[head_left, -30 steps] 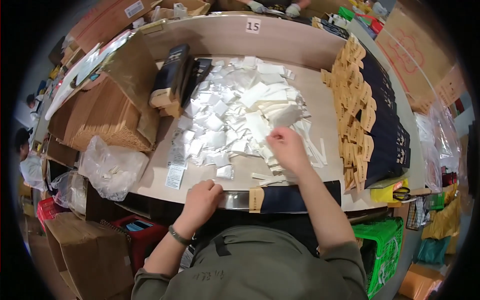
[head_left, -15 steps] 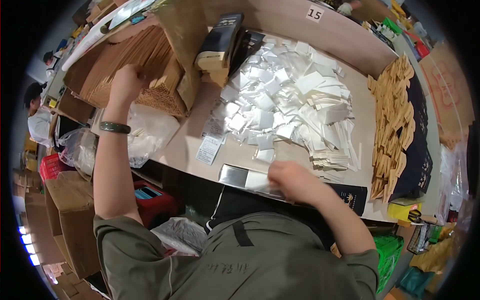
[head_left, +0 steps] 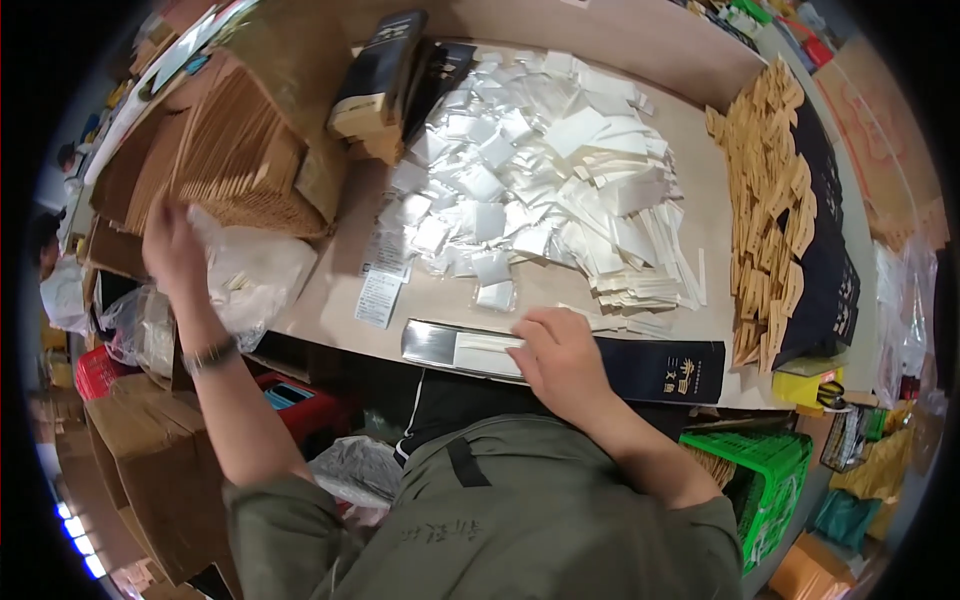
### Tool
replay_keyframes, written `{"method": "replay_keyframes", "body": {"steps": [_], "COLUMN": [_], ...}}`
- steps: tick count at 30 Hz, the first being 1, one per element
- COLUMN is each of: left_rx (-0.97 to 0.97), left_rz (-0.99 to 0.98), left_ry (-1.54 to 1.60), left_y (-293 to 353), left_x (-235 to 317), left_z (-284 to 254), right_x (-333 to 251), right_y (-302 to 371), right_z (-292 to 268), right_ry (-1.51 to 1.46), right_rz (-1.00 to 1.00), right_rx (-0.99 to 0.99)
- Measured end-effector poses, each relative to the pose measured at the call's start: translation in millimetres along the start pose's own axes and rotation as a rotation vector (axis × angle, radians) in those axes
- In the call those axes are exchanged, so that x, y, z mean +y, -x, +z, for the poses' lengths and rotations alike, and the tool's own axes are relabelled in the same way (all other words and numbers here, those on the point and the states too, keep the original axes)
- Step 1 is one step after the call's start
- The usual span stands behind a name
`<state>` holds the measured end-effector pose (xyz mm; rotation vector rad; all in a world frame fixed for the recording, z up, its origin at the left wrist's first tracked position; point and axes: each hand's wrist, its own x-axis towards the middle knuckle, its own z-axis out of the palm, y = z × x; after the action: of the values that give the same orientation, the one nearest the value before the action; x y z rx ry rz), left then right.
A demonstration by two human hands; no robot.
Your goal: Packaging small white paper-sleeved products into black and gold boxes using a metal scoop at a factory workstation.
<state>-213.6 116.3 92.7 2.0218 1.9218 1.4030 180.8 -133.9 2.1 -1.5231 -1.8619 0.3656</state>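
My left hand, blurred by motion, is at the near left corner of an open carton packed with thin brown strips. Its fingers are drawn together, and a thin brown strip seems to rise from them. At the table's front edge lies a long flat dark package with a silver left end. A white packet lies along it. My right hand is closed over the package's middle, thumb and fingers bent across it, touching the packet's right end.
White and clear sachets are heaped mid-table, with thin white strips beside them. A row of dark pouches with tan inserts stands right. Dark boxes are behind, a printed label in front, and a clear plastic bag below the carton.
My left hand has come out of the carton, down and leftward, seemingly with a brown strip. My right hand has shifted slightly left along the package, showing more of its dark right end.
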Motion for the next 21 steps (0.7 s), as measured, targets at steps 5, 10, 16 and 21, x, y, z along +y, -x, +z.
{"method": "replay_keyframes", "body": {"steps": [5,10,16,21], "left_rx": [-0.314,-1.025,-1.096,-0.676], "left_rz": [-0.49,-0.46,-0.262,0.193], "left_ry": [0.547,0.611,0.366,0.297], "left_y": [193,198,204,256], "left_x": [-17,54,88,155], "left_z": [-2,13,54,89], "right_x": [24,28,32,25], "right_y": [34,37,38,26], "right_z": [-29,-35,-27,-21], "right_ry": [-0.062,0.031,0.006,0.038], "right_rz": [-0.021,-0.08,-0.098,-0.057], "right_rx": [-0.096,-0.258,-0.289,-0.23]}}
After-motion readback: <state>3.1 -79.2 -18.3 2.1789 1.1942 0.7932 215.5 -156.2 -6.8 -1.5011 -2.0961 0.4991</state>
